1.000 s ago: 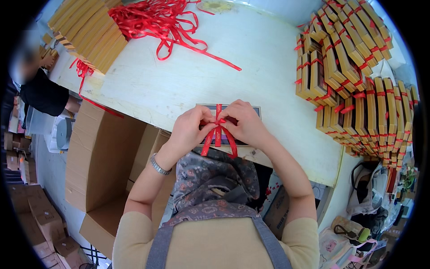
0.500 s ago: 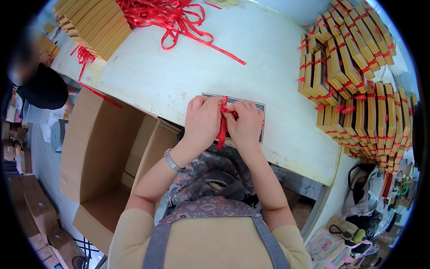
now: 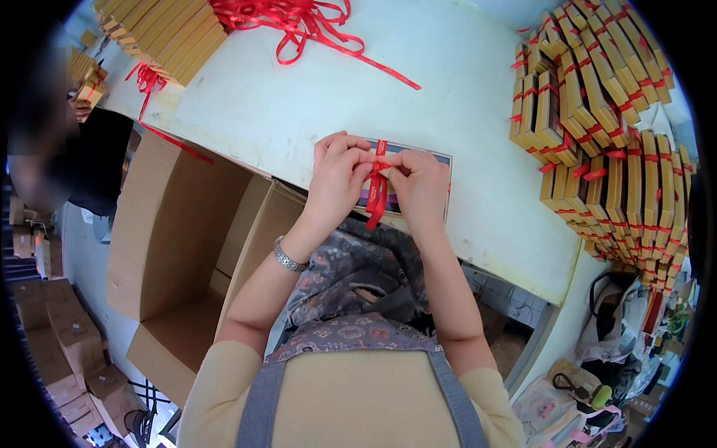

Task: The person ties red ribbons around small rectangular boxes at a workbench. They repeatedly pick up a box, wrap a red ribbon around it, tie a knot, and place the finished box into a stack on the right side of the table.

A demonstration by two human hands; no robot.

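Observation:
At the table's near edge lies a flat box with a dark top and pale border. A red ribbon runs across its middle, gathered in a knot, with tails hanging toward me. My left hand pinches the ribbon at the knot from the left side. From the right, my right hand pinches it too, fingertips almost touching the left ones. Both hands cover much of the box, and the knot's exact form is partly hidden.
Ribbon-tied boxes are stacked at the right. Untied gold boxes and a heap of loose red ribbon lie at the far left. An open carton stands below the table's left edge. Another person is at the left.
My fingers have shifted at the knot, and more of the ribbon's tails and the box top shows between my hands. The whole view has moved slightly. The other person now holds a small box.

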